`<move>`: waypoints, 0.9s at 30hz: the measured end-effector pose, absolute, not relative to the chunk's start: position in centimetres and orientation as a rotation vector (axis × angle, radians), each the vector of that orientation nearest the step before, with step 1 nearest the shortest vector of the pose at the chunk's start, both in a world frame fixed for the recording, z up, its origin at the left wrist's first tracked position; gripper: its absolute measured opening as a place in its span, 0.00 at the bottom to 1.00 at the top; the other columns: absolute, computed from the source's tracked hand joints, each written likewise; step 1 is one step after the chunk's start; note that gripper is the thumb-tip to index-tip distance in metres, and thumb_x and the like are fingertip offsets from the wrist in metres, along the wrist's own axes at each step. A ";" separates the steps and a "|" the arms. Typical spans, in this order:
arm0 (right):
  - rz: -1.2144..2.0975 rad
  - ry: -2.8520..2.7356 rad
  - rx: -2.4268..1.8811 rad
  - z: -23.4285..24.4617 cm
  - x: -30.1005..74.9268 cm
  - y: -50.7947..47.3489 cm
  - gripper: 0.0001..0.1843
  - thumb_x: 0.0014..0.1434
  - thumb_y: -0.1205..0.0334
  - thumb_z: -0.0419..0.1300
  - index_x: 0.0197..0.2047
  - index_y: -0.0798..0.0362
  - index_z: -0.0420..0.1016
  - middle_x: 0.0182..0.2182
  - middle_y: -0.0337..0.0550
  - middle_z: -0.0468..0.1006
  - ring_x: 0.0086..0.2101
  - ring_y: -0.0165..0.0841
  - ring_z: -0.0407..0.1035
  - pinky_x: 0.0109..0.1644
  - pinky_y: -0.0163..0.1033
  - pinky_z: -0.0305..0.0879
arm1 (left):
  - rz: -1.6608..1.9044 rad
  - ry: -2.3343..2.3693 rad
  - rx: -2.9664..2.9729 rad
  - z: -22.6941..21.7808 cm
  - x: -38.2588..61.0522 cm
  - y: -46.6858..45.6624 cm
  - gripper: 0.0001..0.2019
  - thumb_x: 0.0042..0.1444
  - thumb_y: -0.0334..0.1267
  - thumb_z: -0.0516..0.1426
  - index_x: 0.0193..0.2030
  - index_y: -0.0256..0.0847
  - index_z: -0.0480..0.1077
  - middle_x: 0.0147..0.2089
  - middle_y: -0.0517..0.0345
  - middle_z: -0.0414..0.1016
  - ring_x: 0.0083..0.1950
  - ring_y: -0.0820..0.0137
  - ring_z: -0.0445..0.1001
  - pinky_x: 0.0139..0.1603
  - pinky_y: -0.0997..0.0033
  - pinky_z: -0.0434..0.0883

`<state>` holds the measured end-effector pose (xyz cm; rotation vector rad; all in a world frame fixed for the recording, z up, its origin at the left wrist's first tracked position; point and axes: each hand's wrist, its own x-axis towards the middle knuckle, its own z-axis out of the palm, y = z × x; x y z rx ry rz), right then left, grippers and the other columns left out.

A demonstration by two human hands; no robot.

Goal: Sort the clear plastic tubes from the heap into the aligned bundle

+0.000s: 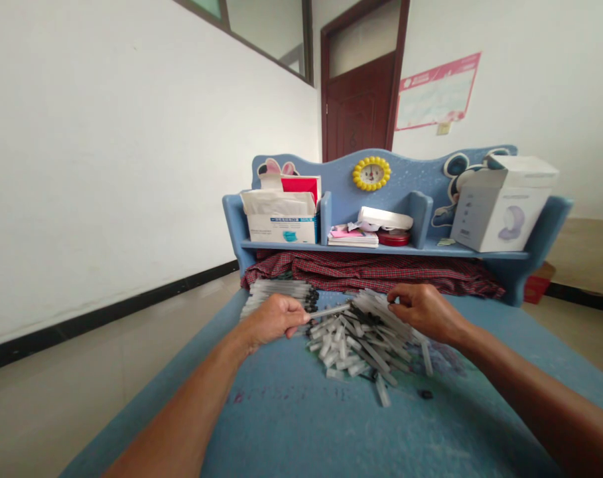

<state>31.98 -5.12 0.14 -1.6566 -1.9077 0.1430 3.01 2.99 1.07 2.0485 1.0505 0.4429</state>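
Note:
A loose heap of transparent plastic tubes with black tips [361, 345] lies in the middle of the blue desk [281, 418]. Behind my left hand, a neat bundle of similar tubes [276, 292] lies side by side. My left hand [276, 318] is shut on one tube [331, 310], which points right toward the heap. My right hand [423, 311] pinches at the heap's far side, where its fingers appear closed on a tube. A small black piece [424, 394] lies apart on the desk, below the heap.
A blue shelf unit [381, 249] stands at the desk's far end, holding a box of face masks [281, 219], a white carton [503, 206], and a yellow flower-shaped clock [371, 174]. A checked red cloth [371, 272] lies beneath the shelf.

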 end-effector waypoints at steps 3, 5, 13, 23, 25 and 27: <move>0.122 -1.942 -1.686 -0.3 31.9 -4.8 0.11 0.54 0.60 0.54 0.34 0.54 0.77 0.18 0.38 0.70 0.20 0.29 0.62 0.25 0.34 0.51 | 0.434 0.994 2.062 1.0 3.4 2.5 0.17 0.50 0.49 0.56 0.20 0.37 0.66 0.16 0.66 0.61 0.21 0.77 0.55 0.25 0.76 0.53; 0.135 -1.947 -1.699 -0.7 31.8 -4.6 0.13 0.55 0.60 0.53 0.36 0.55 0.78 0.17 0.38 0.70 0.20 0.29 0.61 0.25 0.34 0.51 | 0.431 0.974 2.063 0.8 3.6 2.3 0.16 0.51 0.47 0.55 0.23 0.36 0.68 0.17 0.66 0.62 0.21 0.76 0.56 0.25 0.76 0.53; 0.114 -1.880 -1.614 -0.8 31.8 -4.7 0.13 0.58 0.58 0.51 0.33 0.53 0.76 0.25 0.42 0.77 0.25 0.32 0.67 0.29 0.36 0.57 | 0.414 0.941 2.043 0.7 4.0 1.9 0.14 0.51 0.46 0.56 0.24 0.36 0.69 0.17 0.64 0.63 0.21 0.75 0.57 0.25 0.74 0.53; -0.359 -2.424 -1.326 0.7 27.4 -8.0 0.14 0.63 0.57 0.50 0.35 0.54 0.72 0.30 0.46 0.75 0.30 0.33 0.66 0.31 0.38 0.52 | 0.434 0.774 2.009 1.0 5.8 -0.8 0.15 0.52 0.47 0.56 0.23 0.39 0.70 0.17 0.64 0.63 0.21 0.74 0.58 0.25 0.73 0.55; -0.352 -2.504 -1.320 0.9 27.0 -8.5 0.15 0.65 0.59 0.48 0.32 0.55 0.70 0.27 0.44 0.74 0.27 0.31 0.65 0.29 0.38 0.49 | 0.423 0.742 2.004 1.2 5.9 -1.2 0.15 0.52 0.48 0.55 0.22 0.40 0.69 0.17 0.64 0.63 0.21 0.74 0.58 0.25 0.73 0.55; -0.318 -2.536 -1.331 1.3 26.9 -8.9 0.15 0.65 0.60 0.47 0.31 0.55 0.69 0.26 0.43 0.74 0.25 0.30 0.64 0.28 0.39 0.47 | 0.402 0.720 2.015 1.5 5.9 -1.4 0.16 0.53 0.48 0.55 0.21 0.40 0.69 0.17 0.64 0.63 0.22 0.74 0.58 0.25 0.73 0.56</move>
